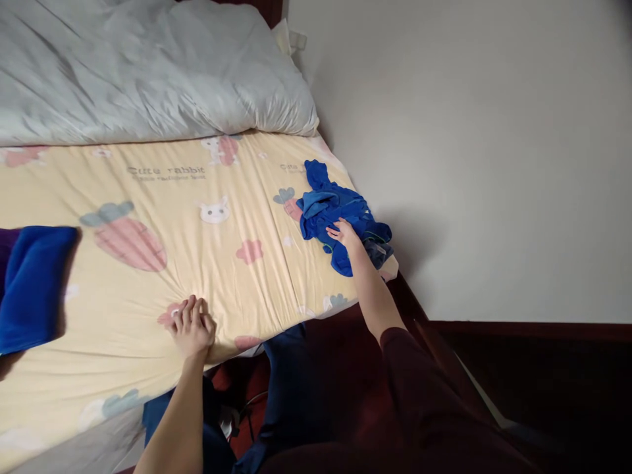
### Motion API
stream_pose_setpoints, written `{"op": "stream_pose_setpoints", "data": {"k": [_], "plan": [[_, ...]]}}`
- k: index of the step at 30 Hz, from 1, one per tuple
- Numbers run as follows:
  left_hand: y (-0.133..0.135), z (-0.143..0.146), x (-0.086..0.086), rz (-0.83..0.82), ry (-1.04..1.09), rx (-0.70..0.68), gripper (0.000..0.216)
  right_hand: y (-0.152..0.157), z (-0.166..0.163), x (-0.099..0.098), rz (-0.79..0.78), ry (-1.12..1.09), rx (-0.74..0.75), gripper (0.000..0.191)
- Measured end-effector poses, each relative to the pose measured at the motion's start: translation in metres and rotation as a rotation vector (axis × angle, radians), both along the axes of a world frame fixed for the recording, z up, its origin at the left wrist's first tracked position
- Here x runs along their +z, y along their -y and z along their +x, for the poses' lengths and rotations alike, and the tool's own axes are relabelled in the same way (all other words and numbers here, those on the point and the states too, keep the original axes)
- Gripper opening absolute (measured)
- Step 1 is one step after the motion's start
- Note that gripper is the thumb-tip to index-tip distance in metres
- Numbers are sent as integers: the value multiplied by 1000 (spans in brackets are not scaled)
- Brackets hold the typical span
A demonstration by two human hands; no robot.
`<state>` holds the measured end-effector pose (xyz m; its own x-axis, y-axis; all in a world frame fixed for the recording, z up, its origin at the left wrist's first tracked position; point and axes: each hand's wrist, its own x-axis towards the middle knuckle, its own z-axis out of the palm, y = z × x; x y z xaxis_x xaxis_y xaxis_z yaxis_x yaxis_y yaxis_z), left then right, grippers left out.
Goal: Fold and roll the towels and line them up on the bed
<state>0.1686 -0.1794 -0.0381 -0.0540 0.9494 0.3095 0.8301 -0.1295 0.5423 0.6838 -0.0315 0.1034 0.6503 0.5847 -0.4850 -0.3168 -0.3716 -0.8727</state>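
Note:
A crumpled blue garment [336, 210] lies near the right corner of a bed covered by a yellow sheet [222, 257] printed with rabbits and carrots. My right hand [344, 234] reaches out and rests on the garment, its fingers curled onto the cloth. My left hand [192, 324] presses down on the sheet near the bed's front edge, fingers together and bent, holding nothing I can make out.
A folded blue cloth [32, 283] lies at the bed's left edge. A pale grey duvet [148, 66] is bunched across the head of the bed. A white wall [469, 164] stands close on the right, with dark floor [543, 368] below it.

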Motion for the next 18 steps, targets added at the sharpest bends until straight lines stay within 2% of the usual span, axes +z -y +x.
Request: {"op": "stream_pose_setpoints", "data": {"k": [4,8,10,14,18], "plan": [[0,-1,0,0,6,-1,50,-5,6,12,25,68,-28,48],[0,0,0,-29,35,6,51,-16,33,48,202,264,-48,44],[0,0,-1,-25,46,2,51,-21,52,74,284,395,-5,43],[0,-1,-9,7,57,-3,52,-30,85,137,467,688,176,44],[-1,-3,-16,32,47,-10,51,-28,103,212,790,891,296,46]]}}
